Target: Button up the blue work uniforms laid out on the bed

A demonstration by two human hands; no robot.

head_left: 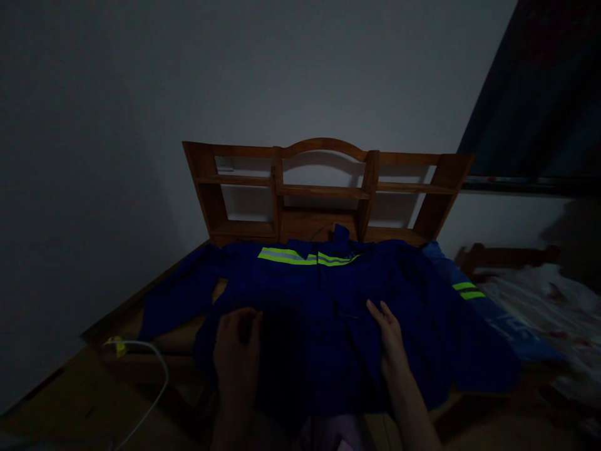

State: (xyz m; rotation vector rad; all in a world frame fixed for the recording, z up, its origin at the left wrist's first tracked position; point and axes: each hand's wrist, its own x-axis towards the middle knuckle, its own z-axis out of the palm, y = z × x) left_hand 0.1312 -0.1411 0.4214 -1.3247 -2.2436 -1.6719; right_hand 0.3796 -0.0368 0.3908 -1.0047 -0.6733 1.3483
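A dark blue work jacket (300, 326) lies spread over a wooden desk, its collar end toward the shelf. Yellow-green reflective bands (287, 256) with a grey stripe cross its chest, and its sleeves reach out to both sides. Over the jacket's lower left part is my left hand (237, 344), its thumb and fingers curled together in a pinch; what is between the fingertips is too dark to make out. My right hand (389, 335) is at the jacket's right front, fingers stretched out along the cloth. The light is dim, hiding most folds.
A wooden shelf unit (323, 191) stands at the back of the desk against the wall. A white cable (164, 369) hangs at the left front beside a small yellow object (117, 346). At right are a blue printed bag or cloth (521, 329) and crumpled pale bedding (554, 300).
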